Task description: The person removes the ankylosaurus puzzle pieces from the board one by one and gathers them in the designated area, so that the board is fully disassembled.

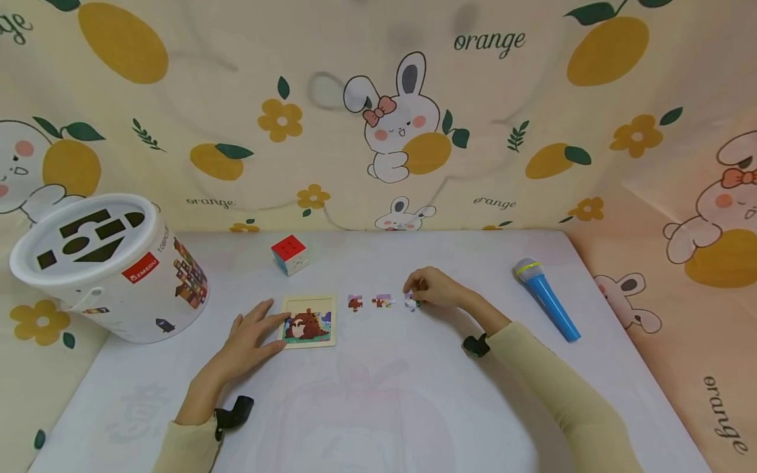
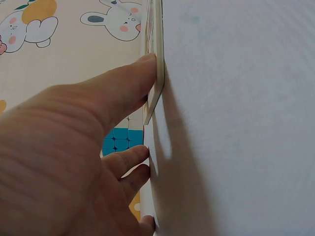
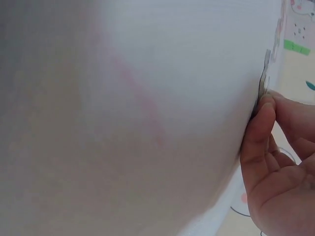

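Observation:
A small wooden jigsaw tray [image 1: 309, 303] lies on the table, its lower part filled with a brown animal picture and its upper part bare. My left hand [image 1: 250, 338] rests at the tray's left edge, fingers extended; in the left wrist view the thumb [image 2: 130, 78] presses the tray's side [image 2: 160, 64]. To the right lie two loose puzzle pieces, a brown one [image 1: 355, 303] and a brown-and-purple one [image 1: 382, 301]. At the end of that row my right hand [image 1: 439, 288] pinches a pale purple puzzle piece [image 1: 411, 303], which shows edge-on in the right wrist view [image 3: 262, 81].
Behind the tray stands a puzzle cube [image 1: 290, 255] with a red top. A large white bucket [image 1: 183, 289] with a shape-hole lid is at the left. A blue toy microphone [image 1: 550, 302] lies at the right. Patterned cloth [image 1: 355, 197] hangs behind the table.

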A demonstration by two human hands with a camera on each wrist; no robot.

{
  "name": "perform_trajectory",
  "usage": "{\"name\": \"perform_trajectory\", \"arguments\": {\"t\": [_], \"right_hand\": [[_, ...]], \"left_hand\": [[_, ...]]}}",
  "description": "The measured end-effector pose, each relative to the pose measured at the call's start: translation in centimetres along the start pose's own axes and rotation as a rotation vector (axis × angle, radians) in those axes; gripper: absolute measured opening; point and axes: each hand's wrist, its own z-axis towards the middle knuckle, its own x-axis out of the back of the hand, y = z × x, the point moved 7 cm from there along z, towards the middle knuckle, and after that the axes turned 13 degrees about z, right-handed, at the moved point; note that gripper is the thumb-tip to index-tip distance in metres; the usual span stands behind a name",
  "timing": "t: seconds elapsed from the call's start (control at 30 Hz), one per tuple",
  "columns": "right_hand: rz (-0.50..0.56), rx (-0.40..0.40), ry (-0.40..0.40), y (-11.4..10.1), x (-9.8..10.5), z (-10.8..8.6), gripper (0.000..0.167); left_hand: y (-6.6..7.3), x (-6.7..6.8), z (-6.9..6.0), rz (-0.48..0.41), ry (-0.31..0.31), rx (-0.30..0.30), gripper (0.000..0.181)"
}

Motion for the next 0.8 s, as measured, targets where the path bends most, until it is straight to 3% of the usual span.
{"name": "perform_trajectory", "arguments": {"t": [0.4, 0.8], "right_hand": [[-0.081, -0.013, 0.014, -0.47, 0.02, -0.12, 0.026], [-0.098, -0.001, 0.030, -0.53, -0.44, -0.25, 0.022]], "left_hand": [[0.00, 0.00, 0.18, -0.019, -0.001, -0.003, 0.055], [0.03, 0.05, 0.01, -0.022, -0.003, 0.006, 0.059]]}}
